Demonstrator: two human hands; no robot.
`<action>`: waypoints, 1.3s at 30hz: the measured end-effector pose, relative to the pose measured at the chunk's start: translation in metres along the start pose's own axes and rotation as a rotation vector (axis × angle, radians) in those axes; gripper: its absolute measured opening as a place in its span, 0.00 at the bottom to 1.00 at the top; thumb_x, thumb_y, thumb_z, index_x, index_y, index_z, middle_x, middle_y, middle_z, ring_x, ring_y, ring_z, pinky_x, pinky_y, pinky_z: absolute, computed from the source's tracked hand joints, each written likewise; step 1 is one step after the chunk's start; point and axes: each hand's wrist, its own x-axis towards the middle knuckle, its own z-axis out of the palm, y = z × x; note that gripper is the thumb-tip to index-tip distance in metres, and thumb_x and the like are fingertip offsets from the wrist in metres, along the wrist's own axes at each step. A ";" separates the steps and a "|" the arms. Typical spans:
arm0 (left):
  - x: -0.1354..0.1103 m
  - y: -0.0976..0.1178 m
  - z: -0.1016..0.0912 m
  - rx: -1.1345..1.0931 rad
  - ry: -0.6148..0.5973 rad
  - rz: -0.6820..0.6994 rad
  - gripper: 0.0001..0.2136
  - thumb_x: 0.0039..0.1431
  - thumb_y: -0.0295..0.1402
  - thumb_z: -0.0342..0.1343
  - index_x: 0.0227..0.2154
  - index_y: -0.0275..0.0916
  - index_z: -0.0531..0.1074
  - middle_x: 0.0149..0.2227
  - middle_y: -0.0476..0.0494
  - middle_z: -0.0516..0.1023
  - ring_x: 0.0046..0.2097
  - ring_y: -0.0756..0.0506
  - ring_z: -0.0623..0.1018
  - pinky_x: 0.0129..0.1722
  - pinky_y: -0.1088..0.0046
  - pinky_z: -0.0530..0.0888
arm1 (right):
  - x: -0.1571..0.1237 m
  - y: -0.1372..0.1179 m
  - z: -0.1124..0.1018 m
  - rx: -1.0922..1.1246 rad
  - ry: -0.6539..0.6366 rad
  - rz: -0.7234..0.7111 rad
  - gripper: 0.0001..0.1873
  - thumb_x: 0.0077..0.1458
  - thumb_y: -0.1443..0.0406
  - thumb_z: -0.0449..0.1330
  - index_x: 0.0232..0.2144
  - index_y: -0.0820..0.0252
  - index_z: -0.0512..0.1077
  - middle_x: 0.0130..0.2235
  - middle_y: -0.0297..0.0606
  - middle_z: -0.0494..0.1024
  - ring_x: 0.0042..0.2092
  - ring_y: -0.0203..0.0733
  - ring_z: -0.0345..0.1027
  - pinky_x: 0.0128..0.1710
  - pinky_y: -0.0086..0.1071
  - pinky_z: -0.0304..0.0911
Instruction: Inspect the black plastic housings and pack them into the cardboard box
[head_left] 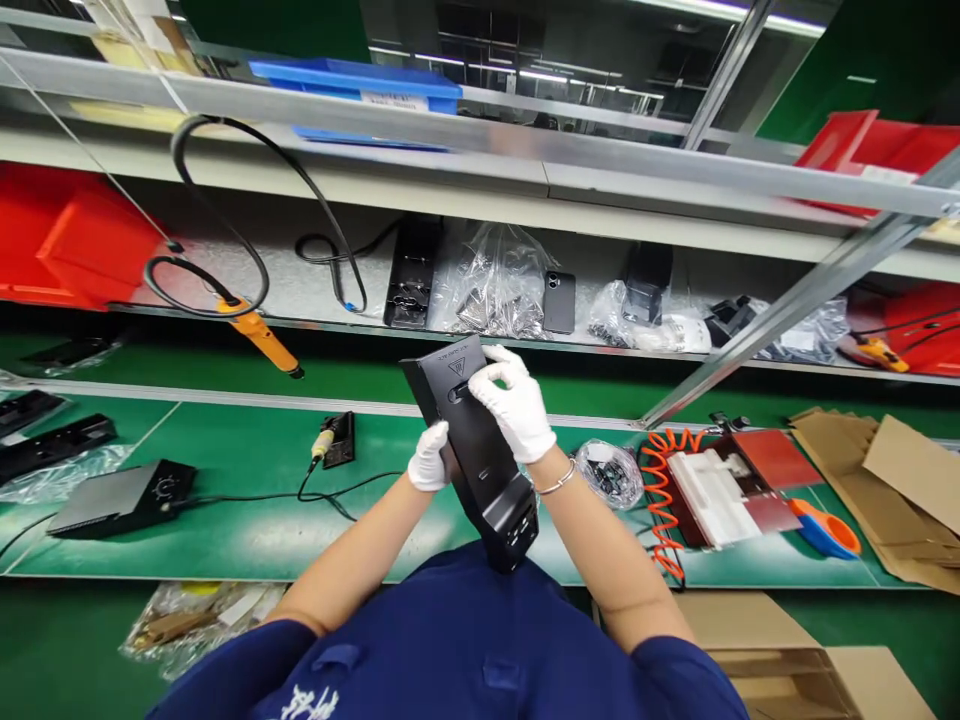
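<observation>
A long black plastic device housing [480,440] is held tilted in front of my chest, with a warning triangle and a small slot near its top and several sockets at its lower end. My left hand [430,458], in a white glove, is closed on the housing's left edge. Over the upper right of the housing is my gloved right hand [516,408]; its fingers are pinched together at the slot. A small dark piece seems to show at those fingertips, but I cannot make out what it is.
An orange electric screwdriver [262,338] hangs at the left. On the green bench [262,540] stand another black device [124,498], a coiled orange air hose [664,490] and a tape roll [829,530]. The shelf ahead holds bagged parts [499,285] and a phone [559,301].
</observation>
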 end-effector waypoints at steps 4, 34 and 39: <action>0.006 -0.002 -0.006 0.006 0.043 0.032 0.20 0.39 0.49 0.73 0.33 0.42 0.82 0.38 0.44 0.87 0.47 0.37 0.85 0.53 0.66 0.81 | 0.000 0.010 0.014 -0.019 0.058 0.008 0.05 0.55 0.66 0.62 0.26 0.56 0.73 0.56 0.42 0.76 0.66 0.48 0.62 0.69 0.43 0.54; -0.001 -0.011 0.009 0.001 0.199 0.008 0.22 0.51 0.47 0.65 0.46 0.39 0.80 0.44 0.40 0.86 0.60 0.36 0.78 0.62 0.61 0.74 | 0.001 0.008 0.002 -0.080 -0.178 0.144 0.27 0.58 0.59 0.64 0.59 0.58 0.73 0.55 0.42 0.78 0.56 0.47 0.72 0.60 0.41 0.66; -0.004 -0.028 0.018 0.010 0.150 -0.040 0.24 0.50 0.48 0.65 0.47 0.40 0.79 0.46 0.41 0.85 0.59 0.36 0.78 0.61 0.62 0.76 | -0.008 0.015 -0.008 -0.164 -0.033 0.145 0.27 0.59 0.58 0.63 0.60 0.58 0.73 0.54 0.44 0.77 0.57 0.49 0.70 0.61 0.41 0.64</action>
